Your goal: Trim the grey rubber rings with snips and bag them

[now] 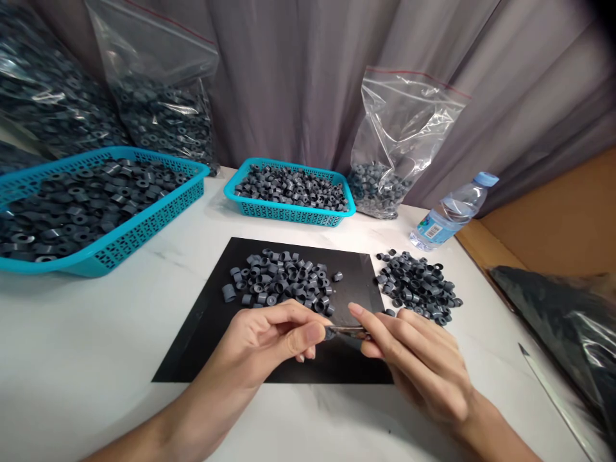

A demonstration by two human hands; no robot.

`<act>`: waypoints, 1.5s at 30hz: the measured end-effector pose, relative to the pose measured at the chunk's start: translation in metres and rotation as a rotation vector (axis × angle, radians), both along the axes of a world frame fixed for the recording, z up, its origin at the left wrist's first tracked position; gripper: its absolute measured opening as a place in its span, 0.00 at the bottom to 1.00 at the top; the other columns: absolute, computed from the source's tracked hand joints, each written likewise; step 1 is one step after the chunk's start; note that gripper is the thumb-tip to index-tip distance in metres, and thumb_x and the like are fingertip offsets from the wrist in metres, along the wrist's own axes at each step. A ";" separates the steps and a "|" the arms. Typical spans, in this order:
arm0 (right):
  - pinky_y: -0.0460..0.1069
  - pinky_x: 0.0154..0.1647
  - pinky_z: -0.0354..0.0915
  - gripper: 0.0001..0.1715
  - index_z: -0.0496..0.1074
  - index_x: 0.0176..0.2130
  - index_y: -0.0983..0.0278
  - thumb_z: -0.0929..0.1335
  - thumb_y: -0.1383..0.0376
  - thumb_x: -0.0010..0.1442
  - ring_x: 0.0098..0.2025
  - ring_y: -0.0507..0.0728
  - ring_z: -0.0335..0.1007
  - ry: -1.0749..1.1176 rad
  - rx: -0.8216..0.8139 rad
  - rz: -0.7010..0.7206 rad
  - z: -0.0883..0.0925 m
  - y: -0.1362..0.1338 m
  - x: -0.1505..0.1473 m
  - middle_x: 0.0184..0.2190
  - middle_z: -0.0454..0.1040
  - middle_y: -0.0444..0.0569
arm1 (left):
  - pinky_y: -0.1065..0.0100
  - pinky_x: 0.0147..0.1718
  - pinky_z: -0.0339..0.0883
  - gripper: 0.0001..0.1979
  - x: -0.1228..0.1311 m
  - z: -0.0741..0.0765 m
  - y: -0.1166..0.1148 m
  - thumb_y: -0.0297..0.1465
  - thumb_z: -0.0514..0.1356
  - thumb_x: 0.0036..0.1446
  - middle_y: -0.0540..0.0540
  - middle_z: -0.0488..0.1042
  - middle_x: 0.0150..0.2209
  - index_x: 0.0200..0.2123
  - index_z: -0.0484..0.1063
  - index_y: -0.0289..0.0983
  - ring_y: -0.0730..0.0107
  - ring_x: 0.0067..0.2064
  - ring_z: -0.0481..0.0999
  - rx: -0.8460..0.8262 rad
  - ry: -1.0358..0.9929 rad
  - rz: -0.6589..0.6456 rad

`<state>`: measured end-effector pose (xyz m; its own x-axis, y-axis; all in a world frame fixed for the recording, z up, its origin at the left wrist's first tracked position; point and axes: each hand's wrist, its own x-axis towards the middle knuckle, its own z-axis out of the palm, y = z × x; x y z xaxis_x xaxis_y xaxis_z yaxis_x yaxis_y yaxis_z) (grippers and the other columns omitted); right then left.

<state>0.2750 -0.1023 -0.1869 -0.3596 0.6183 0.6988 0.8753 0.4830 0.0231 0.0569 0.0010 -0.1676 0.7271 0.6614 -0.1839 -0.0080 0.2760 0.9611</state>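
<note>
Head view looked down on a white table [96, 333] with a black mat [212, 340] lying flat at its middle. Both bare hands hovered over the mat's near edge, close together. The left hand [269, 340] was closed, its thumb and forefinger pinched narrowly on a small dark ring [329, 333], which sat at the fingertips just above the mat. The right hand [414, 359] was also closed, its fingers gripping a thin metal tool [349, 331] whose tip met the ring; the tool's exact kind was too small to tell. Beyond the hands, a mat pile [283, 282] of matching grey rings lay heaped on the far half of the mat. A side pile [418, 285] of similar rings lay on the bare table just right of the mat. Farther back stood a small basket [289, 212] of teal plastic, filled with grey rings. A large basket [120, 247], also teal and full of bigger rings, sat at the left. A clear bag [404, 128] stood upright behind the side pile, holding a few rings at its bottom. A second bag [158, 96] and a third bag [43, 96], both fuller, leaned at the back left. A water bottle [452, 212] lay on its side near the table's right edge. A grey curtain [298, 77] hung behind everything. At the right lay brown cardboard [553, 218], a dark sack [568, 314] and a thin strip [553, 398].
</note>
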 end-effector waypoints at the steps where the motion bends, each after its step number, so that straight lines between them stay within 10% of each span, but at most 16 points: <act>1: 0.50 0.30 0.60 0.32 0.59 0.68 0.75 0.66 0.76 0.68 0.30 0.54 0.64 0.024 -0.003 0.008 0.000 0.000 0.000 0.36 0.75 0.54 | 0.70 0.39 0.60 0.07 0.000 0.000 0.001 0.38 0.65 0.61 0.52 0.70 0.30 0.34 0.82 0.43 0.70 0.37 0.68 0.011 0.008 0.020; 45: 0.51 0.32 0.57 0.37 0.56 0.69 0.78 0.69 0.77 0.65 0.32 0.55 0.59 -0.103 -0.004 -0.021 0.002 -0.001 0.000 0.41 0.76 0.58 | 0.71 0.38 0.61 0.10 0.000 0.001 0.000 0.36 0.66 0.61 0.52 0.75 0.35 0.29 0.78 0.40 0.74 0.35 0.68 -0.031 -0.040 -0.026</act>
